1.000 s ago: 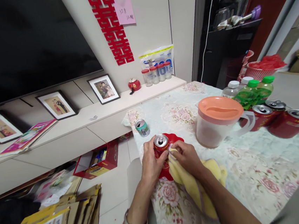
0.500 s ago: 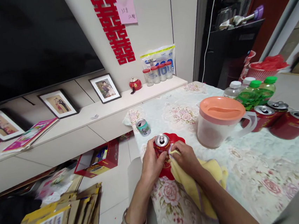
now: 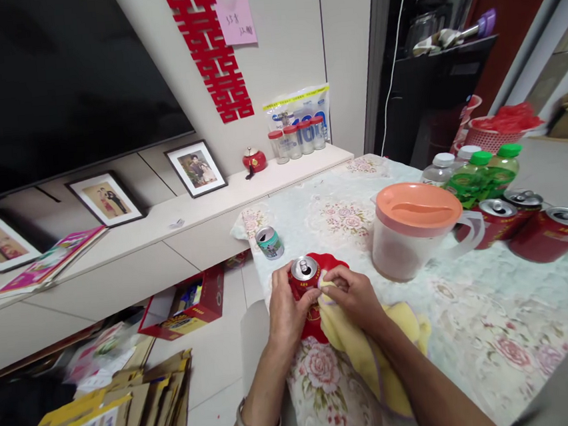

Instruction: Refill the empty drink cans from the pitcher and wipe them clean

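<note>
A red drink can (image 3: 304,274) with an opened silver top stands upright over a red scalloped plate (image 3: 318,327). My left hand (image 3: 287,306) is wrapped round the can's left side, thumb across its front. In my right hand (image 3: 349,294) a yellow cloth (image 3: 360,349) with a purple edge is pinched, its corner touching the can's right side. The rest of the cloth hangs down and spreads beneath my right forearm. Just beyond my left hand, a small teal can (image 3: 269,242) stands on the flowered tablecloth (image 3: 332,195).
Right of my hands stands a clear pitcher (image 3: 400,248) with an orange lid. Several bottles (image 3: 481,170) and red cans (image 3: 552,234) are farther right. Low on the left are a red box (image 3: 207,301) and flattened cardboard (image 3: 133,415). A white cabinet (image 3: 204,214) runs behind.
The view has shifted slightly. My left hand still holds the can, and the right hand with the cloth has moved only a little against its side.
</note>
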`<state>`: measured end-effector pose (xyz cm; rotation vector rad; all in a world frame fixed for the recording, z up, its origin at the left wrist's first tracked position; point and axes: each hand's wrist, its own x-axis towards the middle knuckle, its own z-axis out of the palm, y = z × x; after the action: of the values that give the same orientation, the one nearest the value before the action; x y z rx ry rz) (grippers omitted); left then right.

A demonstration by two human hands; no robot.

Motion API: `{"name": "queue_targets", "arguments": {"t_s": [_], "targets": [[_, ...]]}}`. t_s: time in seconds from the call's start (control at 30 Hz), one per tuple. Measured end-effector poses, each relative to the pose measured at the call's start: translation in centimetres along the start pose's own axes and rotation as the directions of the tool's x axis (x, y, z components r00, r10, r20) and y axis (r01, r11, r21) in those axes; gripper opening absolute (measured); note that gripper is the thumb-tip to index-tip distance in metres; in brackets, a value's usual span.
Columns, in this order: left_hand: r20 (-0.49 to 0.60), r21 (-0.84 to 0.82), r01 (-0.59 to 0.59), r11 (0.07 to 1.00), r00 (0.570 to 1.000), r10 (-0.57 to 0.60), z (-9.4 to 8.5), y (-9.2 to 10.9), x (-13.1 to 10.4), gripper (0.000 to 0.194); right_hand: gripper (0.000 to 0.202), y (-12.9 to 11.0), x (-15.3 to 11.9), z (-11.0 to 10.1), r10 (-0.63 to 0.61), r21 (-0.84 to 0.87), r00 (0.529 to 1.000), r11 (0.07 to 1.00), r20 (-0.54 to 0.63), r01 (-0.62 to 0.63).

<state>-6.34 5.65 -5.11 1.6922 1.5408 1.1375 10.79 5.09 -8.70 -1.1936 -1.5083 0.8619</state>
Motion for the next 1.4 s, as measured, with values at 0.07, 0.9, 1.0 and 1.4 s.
{"name": "queue_targets", "arguments": {"t_s": [0.07,0.9,1.0,1.4], "targets": [[0.043,-0.068,0.033,0.997,0.999,-0.030,0.2,-0.1,-0.1,0.059,0.022,0.0,0.1,-0.1,-0.019,0.069,0.999,0.997,-0.040,0.021],[0.189,-0.263,0.025,0.965,0.982,0.026,0.5,-0.2,-0.5,0.070,0.038,1.5,0.9,-0.1,-0.109,-0.098,0.992,0.990,-0.068,0.102],[0.099,-0.140,0.020,0.990,0.995,-0.006,0.7,-0.6,-0.4,0.080,0.036,1.8,0.8,0.1,-0.133,-0.155,0.990,0.980,-0.039,0.126],[-0.007,-0.013,0.037,0.999,0.999,-0.037,-0.4,0.4,0.0,0.080,0.014,3.0,0.0,1.3,-0.134,-0.321,0.990,0.937,0.040,0.139]]}}
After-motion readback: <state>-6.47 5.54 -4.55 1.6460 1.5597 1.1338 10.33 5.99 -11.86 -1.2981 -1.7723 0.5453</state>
